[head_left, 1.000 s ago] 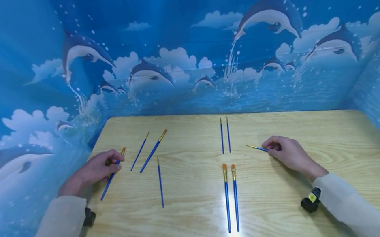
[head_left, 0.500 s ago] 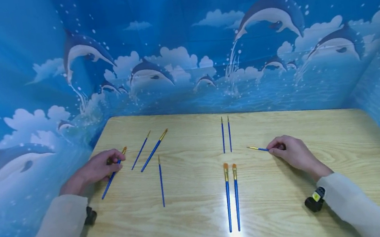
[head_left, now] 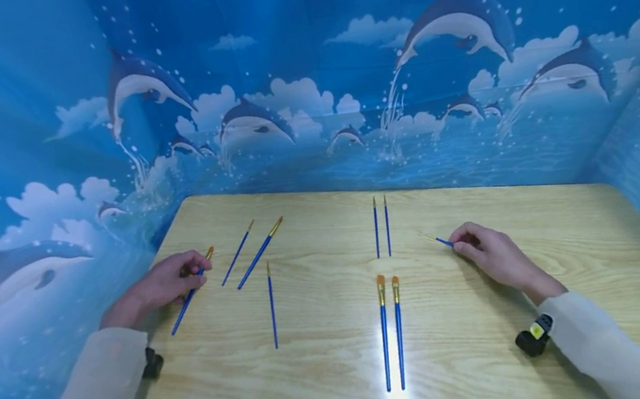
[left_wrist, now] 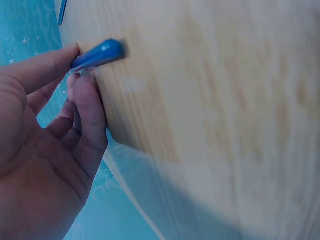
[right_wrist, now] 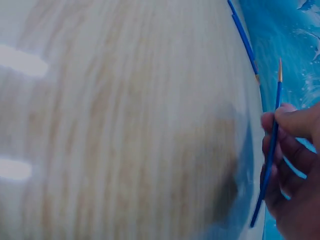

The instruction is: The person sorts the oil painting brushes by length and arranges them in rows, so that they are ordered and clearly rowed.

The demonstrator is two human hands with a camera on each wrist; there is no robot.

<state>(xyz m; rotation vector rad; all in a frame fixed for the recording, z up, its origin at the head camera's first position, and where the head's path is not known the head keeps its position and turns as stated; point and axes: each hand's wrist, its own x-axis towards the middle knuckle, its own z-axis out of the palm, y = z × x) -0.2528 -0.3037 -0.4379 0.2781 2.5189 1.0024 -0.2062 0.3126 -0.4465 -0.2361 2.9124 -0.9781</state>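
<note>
At the table's left side, my left hand [head_left: 167, 280] pinches a blue paintbrush [head_left: 184, 313] with a gold ferrule and brown bristles; its rounded handle end [left_wrist: 107, 52] points toward the left wrist camera. My right hand [head_left: 493, 258] holds a thin blue paintbrush [right_wrist: 272, 142] between thumb and fingers, its fine pointed tip aimed to the left in the head view. Nearest the left hand lie a thin brush [head_left: 238, 254] and a thicker one [head_left: 260, 253], both slanted. Another thin brush [head_left: 272, 310] lies upright in the view just right of them.
Two thin brushes [head_left: 376, 229] lie side by side at the back middle of the wooden table [head_left: 330, 350]. In front of them are two wide flat brushes [head_left: 385, 341], also parallel. A dolphin-printed blue curtain [head_left: 298, 51] stands behind and at both sides.
My right hand has shifted slightly right with its thin brush, whose tilt has changed. My left hand keeps its grip in nearly the same place.
</note>
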